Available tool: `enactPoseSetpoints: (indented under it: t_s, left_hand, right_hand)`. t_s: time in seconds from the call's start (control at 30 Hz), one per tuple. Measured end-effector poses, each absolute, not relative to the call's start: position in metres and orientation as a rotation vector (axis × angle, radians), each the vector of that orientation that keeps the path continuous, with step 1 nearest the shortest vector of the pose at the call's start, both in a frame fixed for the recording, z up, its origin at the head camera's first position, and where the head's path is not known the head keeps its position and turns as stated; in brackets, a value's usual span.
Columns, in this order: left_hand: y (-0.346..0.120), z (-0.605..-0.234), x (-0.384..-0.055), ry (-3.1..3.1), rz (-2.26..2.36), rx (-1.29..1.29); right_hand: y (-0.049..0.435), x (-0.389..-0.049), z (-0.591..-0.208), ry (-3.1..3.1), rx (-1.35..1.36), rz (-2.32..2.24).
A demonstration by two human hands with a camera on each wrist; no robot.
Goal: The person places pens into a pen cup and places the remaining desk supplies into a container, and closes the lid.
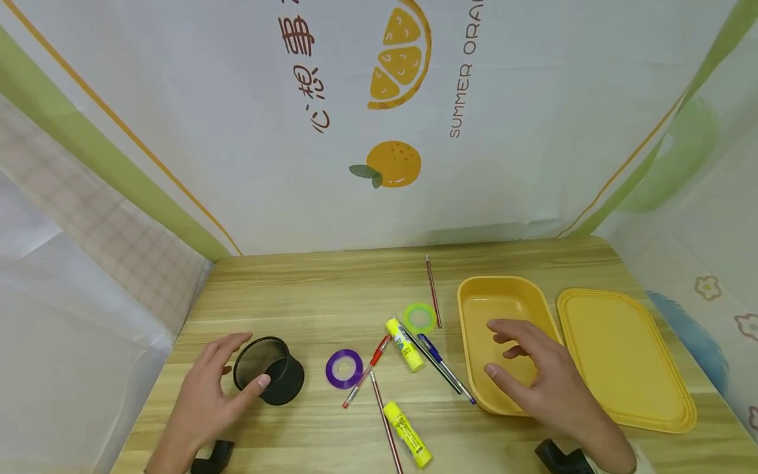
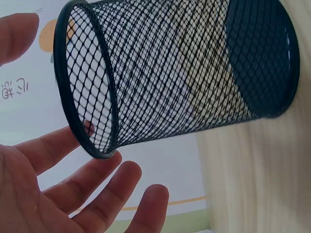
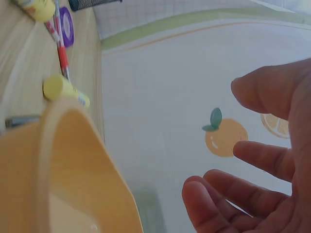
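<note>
A black mesh pen cup point(image 1: 287, 385) stands upright on the table at the left. My left hand point(image 1: 204, 401) is spread around its top, thumb and fingers on opposite sides; in the left wrist view the fingertips point(image 2: 129, 170) are right at the rim and not curled round it. Over the orange-yellow plastic box point(image 1: 494, 299) hovers my right hand point(image 1: 545, 382), thumb and fingers parted, nothing between them. From the right wrist view, the hand shows above the box's rim point(image 3: 46, 165).
Between the hands lie purple tape point(image 1: 331, 382), green tape point(image 1: 408, 319), two glue sticks point(image 1: 408, 434), a red pen point(image 1: 377, 352), a blue pen point(image 1: 435, 352), a dark slim pen point(image 1: 447, 376) and two pencils point(image 1: 432, 289). A yellow lid point(image 1: 628, 355) lies right of the box.
</note>
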State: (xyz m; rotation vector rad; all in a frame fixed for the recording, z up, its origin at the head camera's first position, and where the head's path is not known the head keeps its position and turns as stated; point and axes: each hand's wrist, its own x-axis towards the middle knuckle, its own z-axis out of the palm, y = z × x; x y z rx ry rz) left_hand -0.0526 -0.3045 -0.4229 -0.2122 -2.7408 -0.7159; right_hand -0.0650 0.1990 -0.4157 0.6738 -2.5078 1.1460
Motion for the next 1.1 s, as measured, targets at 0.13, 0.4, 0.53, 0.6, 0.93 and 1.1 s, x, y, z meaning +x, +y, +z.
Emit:
enactPoseSetpoints:
  t_s: [0.13, 0.4, 0.53, 0.6, 0.93, 1.1]
  left_hand:
    - [-0.305, -0.426, -0.053, -2.741, -0.766, -0.208]
    - [-0.301, -0.43, -0.051, -2.809, -0.828, -0.173]
    - [-0.298, -0.43, -0.05, -2.833, -0.831, -0.159]
    - [-0.298, -0.43, -0.049, -2.845, -0.833, -0.149]
    - [-0.299, -0.432, -0.048, -2.871, -0.845, -0.106]
    - [-0.299, -0.431, -0.048, -2.879, -0.863, -0.097]
  right_hand:
    - [0.191, -0.061, -0.416, -2.523, 0.676, 1.266]
    - [0.173, -0.053, -0.419, -2.461, 0.736, 1.666]
    - [0.162, -0.05, -0.422, -2.429, 0.798, 1.742]
    - [0.156, -0.048, -0.424, -2.415, 0.827, 1.782]
    - [0.13, -0.038, -0.435, -2.385, 0.964, 1.93]
    - [0.121, -0.033, -0.438, -2.431, 0.985, 1.971]
